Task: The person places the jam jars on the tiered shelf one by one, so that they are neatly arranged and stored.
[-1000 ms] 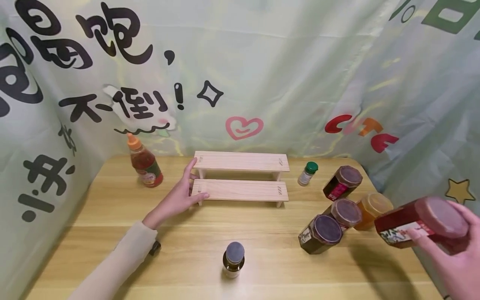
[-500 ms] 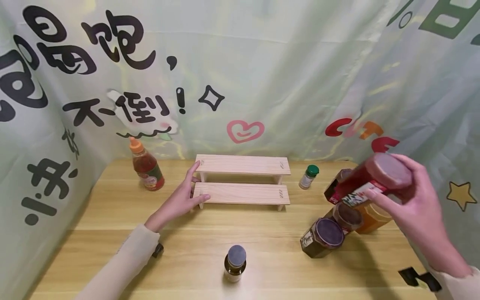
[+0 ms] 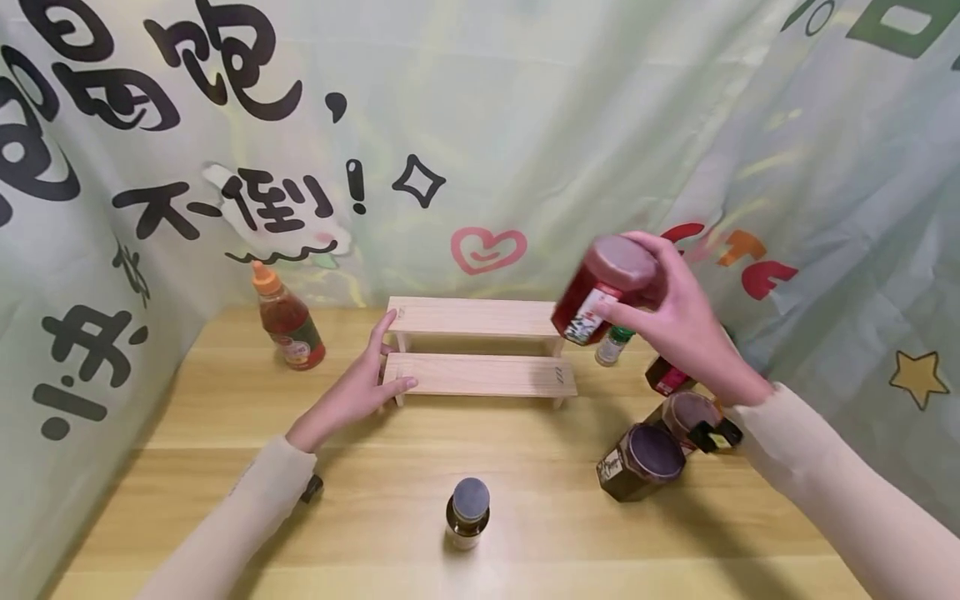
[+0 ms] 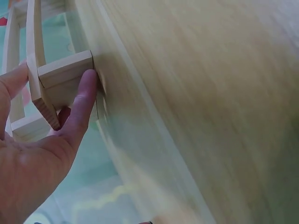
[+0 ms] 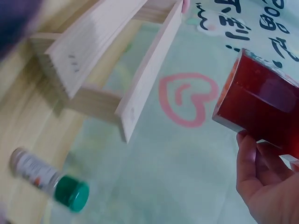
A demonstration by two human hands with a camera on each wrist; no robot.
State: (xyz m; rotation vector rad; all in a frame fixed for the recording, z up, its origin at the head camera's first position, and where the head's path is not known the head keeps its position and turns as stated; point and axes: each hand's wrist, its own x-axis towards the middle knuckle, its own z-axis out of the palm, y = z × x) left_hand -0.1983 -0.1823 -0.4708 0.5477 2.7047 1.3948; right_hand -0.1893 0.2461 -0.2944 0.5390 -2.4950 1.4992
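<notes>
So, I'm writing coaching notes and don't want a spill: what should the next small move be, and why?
Probably lower the red jar gently onto the upper tier's right end. The right grip holds it in the air, overlapping that end in the head view, while the left grip holds the wooden stand's left end.

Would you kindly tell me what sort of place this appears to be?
Probably a staged tabletop set-up: a printed cloth hangs behind and beside a wood-grain table, on which a small two-tier rack stands.
</notes>
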